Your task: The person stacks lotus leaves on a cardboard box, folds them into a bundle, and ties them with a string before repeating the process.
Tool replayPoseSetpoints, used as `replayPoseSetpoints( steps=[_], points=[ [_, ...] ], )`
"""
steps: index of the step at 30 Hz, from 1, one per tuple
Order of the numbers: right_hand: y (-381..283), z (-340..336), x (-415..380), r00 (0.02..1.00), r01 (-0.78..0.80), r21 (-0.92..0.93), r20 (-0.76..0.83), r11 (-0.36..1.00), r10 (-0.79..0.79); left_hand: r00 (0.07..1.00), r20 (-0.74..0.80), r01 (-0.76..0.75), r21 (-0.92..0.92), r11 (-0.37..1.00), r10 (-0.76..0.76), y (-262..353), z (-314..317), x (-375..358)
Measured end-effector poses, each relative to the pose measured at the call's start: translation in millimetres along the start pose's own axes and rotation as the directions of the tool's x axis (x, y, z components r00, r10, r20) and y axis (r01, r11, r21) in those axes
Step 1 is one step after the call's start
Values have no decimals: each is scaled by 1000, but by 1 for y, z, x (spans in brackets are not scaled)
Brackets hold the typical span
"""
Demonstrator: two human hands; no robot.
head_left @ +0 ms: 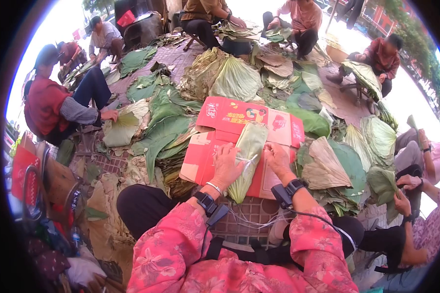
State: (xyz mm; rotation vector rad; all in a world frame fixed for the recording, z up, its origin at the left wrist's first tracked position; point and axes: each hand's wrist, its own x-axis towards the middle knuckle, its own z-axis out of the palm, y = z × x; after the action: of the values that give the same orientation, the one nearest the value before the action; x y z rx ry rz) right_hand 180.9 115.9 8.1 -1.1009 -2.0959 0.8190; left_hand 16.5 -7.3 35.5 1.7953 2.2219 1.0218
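Note:
A long folded bundle of dried green lotus leaves [252, 139] lies across a flattened red cardboard box [220, 128] in front of my knees. White string [248, 159] goes around the bundle's middle. My left hand [228, 165] is at the bundle's left side, fingers bent, with the string running in by the thumb. To the right of the bundle, just apart from it, my right hand [278, 160] has its fingers curled together. What it pinches, if anything, is too small to make out. Both wrists carry black strapped devices.
Loose strands of white string [252, 222] hang below the box. Piles of lotus leaves [168, 124] lie left, and more leaves [327, 168] right. A tall leaf heap [234, 78] stands beyond the box. Several people sit around handling leaves. Bags [27, 176] stand at far left.

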Motion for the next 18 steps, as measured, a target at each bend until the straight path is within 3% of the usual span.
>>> replayPoseSetpoints(
  steps=[2,3,6,12,18],
  points=[
    [-16,-5,6,980,191,-226,-14,955,-199,986,59,-162,132,978,155,4,-3,-19],
    [-22,-3,9,955,279,-334,-4,900,-297,979,129,-179,160,971,160,10,-7,-25],
    [-33,20,19,904,424,-504,190,753,-382,944,292,-220,213,952,153,21,-14,-36],
    [-23,55,36,889,360,-496,439,790,-130,913,381,-211,142,967,143,2,-2,-39],
    [-13,61,32,900,381,-500,394,777,-188,901,399,-266,204,942,169,0,4,-41]
  ],
)
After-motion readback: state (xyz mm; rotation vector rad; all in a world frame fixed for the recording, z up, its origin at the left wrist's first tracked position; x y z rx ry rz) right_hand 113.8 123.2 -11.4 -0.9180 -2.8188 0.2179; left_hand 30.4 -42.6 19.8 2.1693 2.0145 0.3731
